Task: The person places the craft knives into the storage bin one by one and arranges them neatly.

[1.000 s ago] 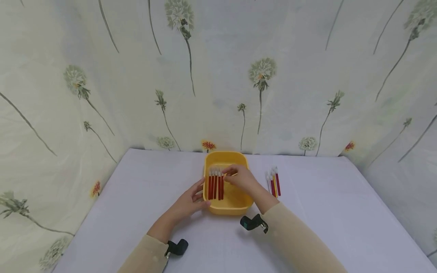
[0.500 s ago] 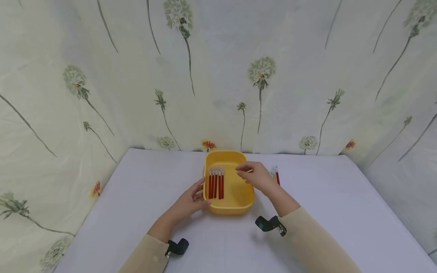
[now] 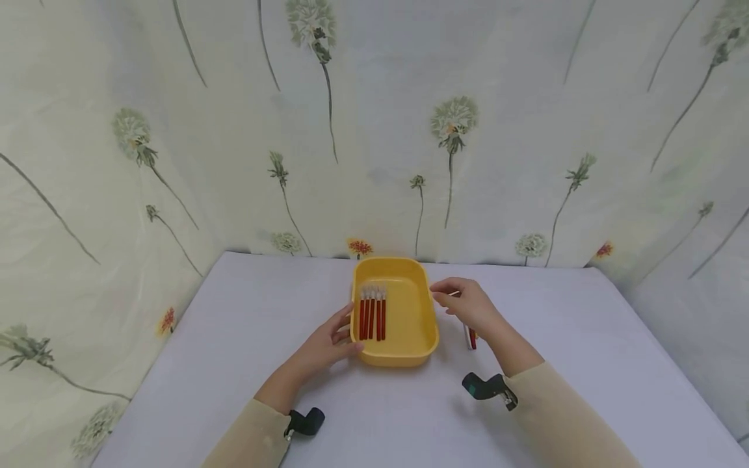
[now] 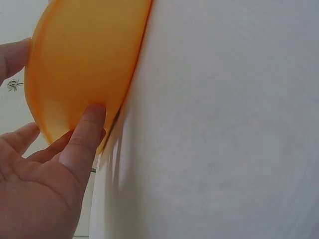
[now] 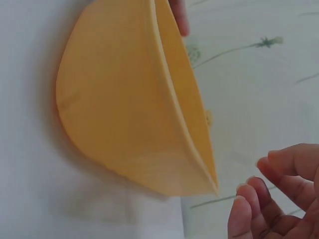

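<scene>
A yellow tray (image 3: pixel 395 360) stands on the table, several slim red pen-like sticks (image 3: pixel 372 318) with whitish ends lying side by side along its left part. My left hand (image 3: pixel 324 348) holds the tray's left side: its thumb lies at the rim and its fingers touch the outer wall (image 4: pixel 82 64). Just outside the right rim, my right hand (image 3: pixel 473 308) hovers with loosely bent fingers and nothing between them. Right below it a few more slim sticks (image 3: pixel 472 338), red and partly yellow, are mostly hidden by that hand.
White cloth (image 3: pixel 275 299) covers the table. Behind and at both sides hangs a curtain (image 3: pixel 374 130) with dandelion prints. A small black camera sits on each wrist, one on the left (image 3: pixel 307 422) and one on the right (image 3: pixel 484 387).
My right hand has left the red sticks in the tray and moved right, past the rim, over the sticks outside. My left hand keeps its place on the tray.
</scene>
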A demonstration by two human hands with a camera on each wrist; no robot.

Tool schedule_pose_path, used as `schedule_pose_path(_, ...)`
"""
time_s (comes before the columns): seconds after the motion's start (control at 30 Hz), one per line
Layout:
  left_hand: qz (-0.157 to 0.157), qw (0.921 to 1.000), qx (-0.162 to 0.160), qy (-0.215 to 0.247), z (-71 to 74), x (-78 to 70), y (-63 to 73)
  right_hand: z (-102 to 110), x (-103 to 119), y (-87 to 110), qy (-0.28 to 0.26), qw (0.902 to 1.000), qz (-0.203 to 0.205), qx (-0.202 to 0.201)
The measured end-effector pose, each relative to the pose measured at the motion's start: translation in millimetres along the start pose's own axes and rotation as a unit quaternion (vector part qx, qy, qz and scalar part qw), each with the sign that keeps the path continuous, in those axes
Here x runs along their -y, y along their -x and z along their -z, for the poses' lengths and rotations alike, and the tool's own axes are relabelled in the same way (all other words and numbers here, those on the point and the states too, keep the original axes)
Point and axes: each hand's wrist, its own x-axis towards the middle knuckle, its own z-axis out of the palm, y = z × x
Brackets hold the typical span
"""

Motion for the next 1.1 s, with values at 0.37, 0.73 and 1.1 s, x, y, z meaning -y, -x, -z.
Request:
schedule_pose_path(0.37, -0.003, 1.0, 0.002, 0.007, 1.3, -1.2, 1.1, 29, -24, 2.3, 0.034, 0.999, -0.018, -0.021)
schedule_pose_path(0.73, -0.005, 0.9999, 0.006, 0.011, 1.4, -0.2, -0.1, 41, -55, -5.3, 0.033, 0.9981, -0.038, -0.037)
schedule_pose_path(1.1, -0.007, 0.9998, 0.005, 0.015, 0.4, 0.8, -1.7, 47, -91, -22.8, 0.049, 0.997, -0.049, -0.035)
